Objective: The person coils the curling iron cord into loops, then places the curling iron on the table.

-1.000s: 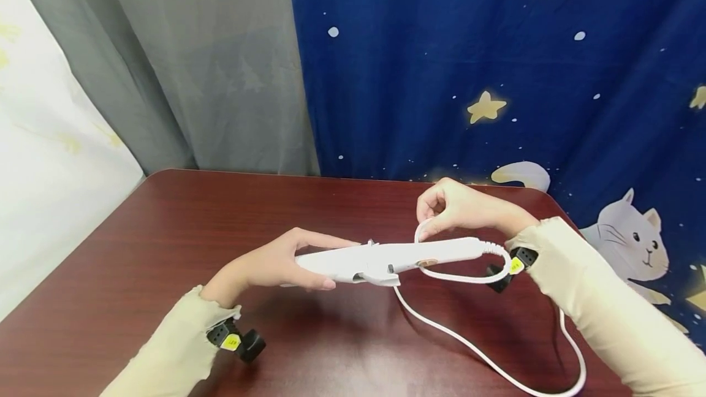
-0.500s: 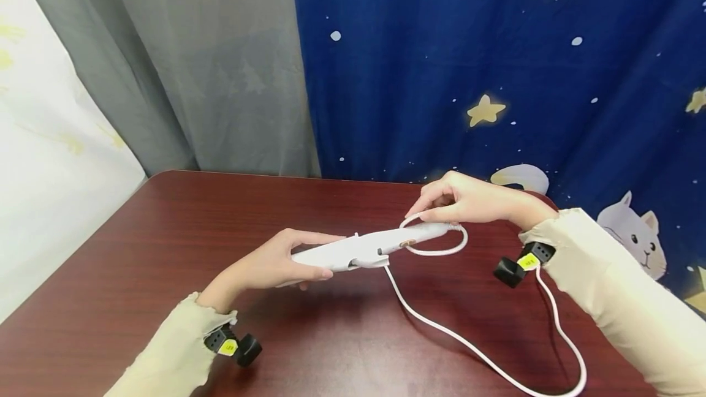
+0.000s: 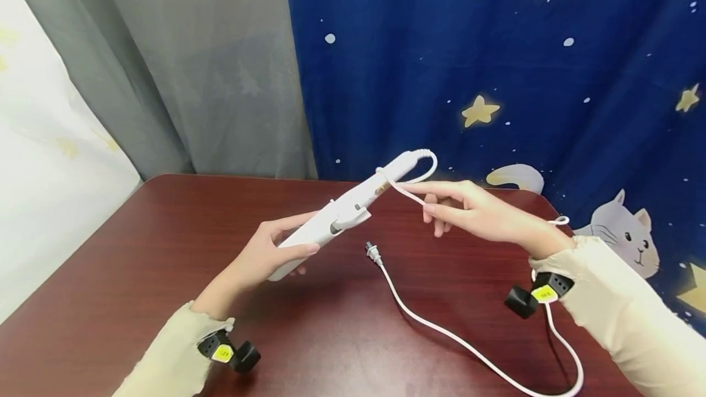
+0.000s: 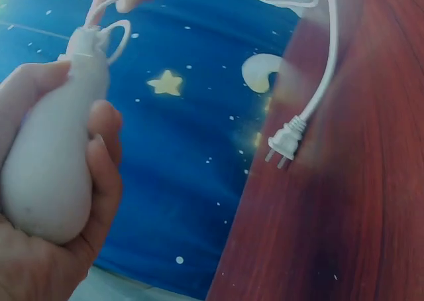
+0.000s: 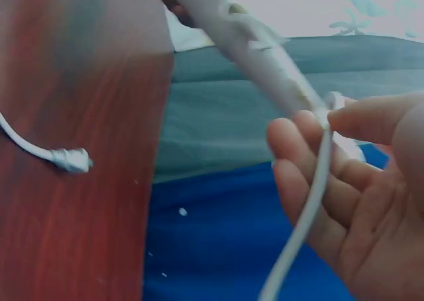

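My left hand (image 3: 261,256) grips a white corded hair curler (image 3: 317,228) by its wide end, thumb and fingers round the body. It is tilted, its cord end pointing up and to the right above the table. A raised flap shows at its middle, with a small gold-coloured patch nearer the cord end. In the right wrist view, my right hand (image 5: 371,208) pinches the white cord (image 5: 311,211) between thumb and fingers. The cord (image 3: 408,193) loops from the curler's tip and crosses the narrow part. In the left wrist view, the curler's rounded end (image 4: 46,201) fills my palm.
A two-pin plug (image 3: 373,253) lies on the dark red table (image 3: 193,231), its cord curving to the front right. A blue star-patterned curtain (image 3: 397,78) and a grey curtain (image 3: 220,78) hang behind the table. White cloth (image 3: 44,139) hangs at left.
The curler has tipped up, its cord end rising and swinging left. My right hand has moved down, drawing cord across the curler's narrow part. The plug has come into sight.
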Tool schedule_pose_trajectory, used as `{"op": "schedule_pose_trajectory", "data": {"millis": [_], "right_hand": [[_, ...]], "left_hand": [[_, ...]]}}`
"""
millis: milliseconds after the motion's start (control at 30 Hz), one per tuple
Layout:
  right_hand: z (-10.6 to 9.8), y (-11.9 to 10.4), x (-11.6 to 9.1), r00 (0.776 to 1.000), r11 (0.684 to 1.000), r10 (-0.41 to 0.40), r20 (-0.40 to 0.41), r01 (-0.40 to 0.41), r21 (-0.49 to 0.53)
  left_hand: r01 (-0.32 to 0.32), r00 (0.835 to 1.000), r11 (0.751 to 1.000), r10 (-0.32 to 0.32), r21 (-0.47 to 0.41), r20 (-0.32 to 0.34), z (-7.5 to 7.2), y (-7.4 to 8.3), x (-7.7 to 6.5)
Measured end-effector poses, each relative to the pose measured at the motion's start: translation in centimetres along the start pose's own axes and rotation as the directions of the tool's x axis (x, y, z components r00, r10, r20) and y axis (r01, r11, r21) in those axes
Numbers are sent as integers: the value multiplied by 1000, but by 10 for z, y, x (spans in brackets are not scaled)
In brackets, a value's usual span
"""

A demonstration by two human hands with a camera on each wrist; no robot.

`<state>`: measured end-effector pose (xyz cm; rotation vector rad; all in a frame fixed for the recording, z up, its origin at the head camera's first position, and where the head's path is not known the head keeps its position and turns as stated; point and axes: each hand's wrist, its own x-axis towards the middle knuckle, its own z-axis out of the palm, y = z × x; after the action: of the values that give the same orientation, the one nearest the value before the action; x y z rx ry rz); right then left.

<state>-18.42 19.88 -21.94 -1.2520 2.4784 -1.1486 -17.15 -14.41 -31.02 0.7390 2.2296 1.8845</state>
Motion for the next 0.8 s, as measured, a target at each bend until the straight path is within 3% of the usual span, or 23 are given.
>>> {"op": "schedule_pose_trajectory", "data": {"millis": [200,400,500,633,733,800], "right_hand": [[13,9,-7,998,999,-36,-51,38,33],[15,23,-10,998,986,-48,44,40,160],[12,31,-10,996,973,-40,77,21,229],[10,40,-5,998,973,37,43,-46,227],[8,50,6,997,985,-57,49,49,163],[7,53,12,994,985,-79,77,66,157]], "left_hand": [[-57,998,994,59,-94,20,-8,8,-8],[-97,982,985,118,-145,145,-10,12,-16],[-104,970,981,137,-163,202,-12,13,-19],[-96,949,976,149,-194,277,-14,12,-21],[-93,923,975,160,-201,350,-16,12,-21],[-89,902,975,165,-203,398,-16,12,-22]]}}
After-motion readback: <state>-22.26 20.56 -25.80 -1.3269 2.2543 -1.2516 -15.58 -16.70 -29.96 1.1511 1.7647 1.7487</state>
